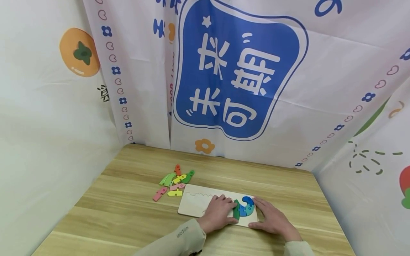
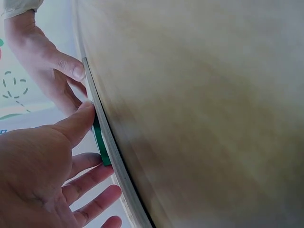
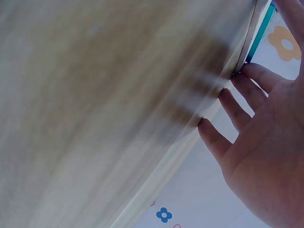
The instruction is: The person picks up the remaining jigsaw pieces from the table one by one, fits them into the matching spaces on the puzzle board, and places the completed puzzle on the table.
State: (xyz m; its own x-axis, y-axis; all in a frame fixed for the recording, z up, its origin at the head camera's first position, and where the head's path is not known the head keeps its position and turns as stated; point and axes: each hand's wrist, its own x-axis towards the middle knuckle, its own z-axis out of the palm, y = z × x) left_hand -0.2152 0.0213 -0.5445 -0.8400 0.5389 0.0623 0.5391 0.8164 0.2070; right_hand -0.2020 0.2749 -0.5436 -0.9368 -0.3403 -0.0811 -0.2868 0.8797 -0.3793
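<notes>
L hand pinches green puzzle pc, prob light n stiff, best held by edges; R hand, fingers straightish, steadies board.

Behind the far edge of my pale wood-grain table hangs white printed sheeting with 1 blue panel.

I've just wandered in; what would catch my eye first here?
Probably the big blue panel with white characters, printed on the hanging cloth behind the table. Below it, the left hand holds a green piece beside blue pieces on a pale board, the right hand at its right end. Bright loose pieces cluster near its left end.
</notes>
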